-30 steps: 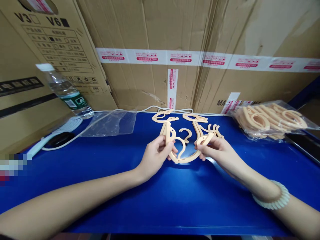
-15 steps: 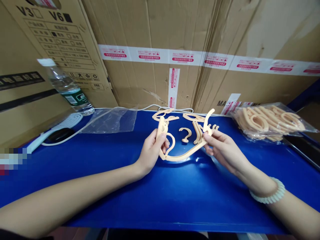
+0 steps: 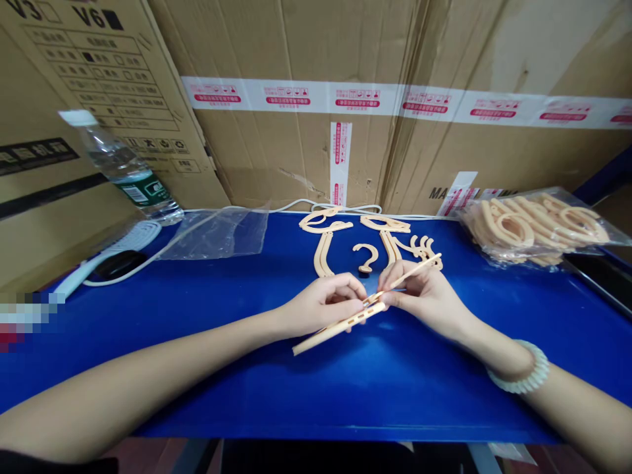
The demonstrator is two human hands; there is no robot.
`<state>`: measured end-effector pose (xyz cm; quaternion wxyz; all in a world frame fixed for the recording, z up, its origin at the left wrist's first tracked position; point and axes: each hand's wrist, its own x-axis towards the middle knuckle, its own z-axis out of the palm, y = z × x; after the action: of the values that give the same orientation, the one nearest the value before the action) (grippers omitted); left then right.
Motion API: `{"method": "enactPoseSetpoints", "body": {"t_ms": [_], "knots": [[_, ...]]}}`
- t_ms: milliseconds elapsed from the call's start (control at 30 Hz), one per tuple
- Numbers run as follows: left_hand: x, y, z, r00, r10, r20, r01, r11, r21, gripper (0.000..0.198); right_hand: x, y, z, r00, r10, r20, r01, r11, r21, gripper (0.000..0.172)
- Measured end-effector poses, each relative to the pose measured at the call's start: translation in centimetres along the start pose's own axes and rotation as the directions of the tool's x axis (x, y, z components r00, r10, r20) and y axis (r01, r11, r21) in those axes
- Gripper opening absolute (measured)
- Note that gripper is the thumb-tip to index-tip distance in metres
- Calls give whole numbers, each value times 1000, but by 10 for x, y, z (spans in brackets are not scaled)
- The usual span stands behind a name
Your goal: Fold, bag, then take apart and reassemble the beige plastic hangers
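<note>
Above the blue table, both hands grip a cream plastic folding hanger (image 3: 336, 329), turned so that its thin edge faces me. My left hand (image 3: 323, 304) is closed around the slotted arm, which slants down to the left. With thumb and fingers, my right hand (image 3: 427, 296) pinches the other side, from which a thin arm points up to the right. The hands almost meet at the middle of the hanger, and fingers partly hide the joint there. Just beyond lies a loose hanger hook (image 3: 366, 257), with several cream hanger parts (image 3: 323, 253) around it.
A clear bag of cream hanger parts (image 3: 538, 227) lies at the right, near a dark flat object (image 3: 597, 280). Toward the left are a flat plastic bag (image 3: 217, 234), a water bottle (image 3: 131, 171), a white cable and a pale brush-like object (image 3: 128, 237). Cardboard boxes (image 3: 286, 151) stand behind.
My hands have come together and the hanger has turned from face-on to edge-on. My left hand moved right and my right hand moved slightly left and down. The view has shifted a little.
</note>
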<state>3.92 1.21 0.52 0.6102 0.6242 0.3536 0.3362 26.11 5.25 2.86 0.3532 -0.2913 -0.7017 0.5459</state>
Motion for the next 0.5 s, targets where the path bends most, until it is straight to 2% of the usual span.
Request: {"method": "enactPoseSetpoints", "body": {"t_ms": [100, 200, 367, 500], "knots": [[0, 0, 0, 1000, 15, 21, -18, 987, 162, 25, -1, -2, -2, 994, -89, 68, 100, 978, -182, 19], [-1, 0, 0, 998, 68, 6, -67, 962, 263, 24, -1, -2, -3, 964, -208, 163, 252, 910, -330, 14], [-5, 2, 2, 986, 167, 6, -152, 881, 448, 30, -4, -1, -4, 897, -345, 275, 436, 788, -436, 17], [-6, 3, 2, 970, 235, 70, -233, 798, 556, 32, -8, -1, -5, 836, -402, 372, 545, 677, -494, 24]]}}
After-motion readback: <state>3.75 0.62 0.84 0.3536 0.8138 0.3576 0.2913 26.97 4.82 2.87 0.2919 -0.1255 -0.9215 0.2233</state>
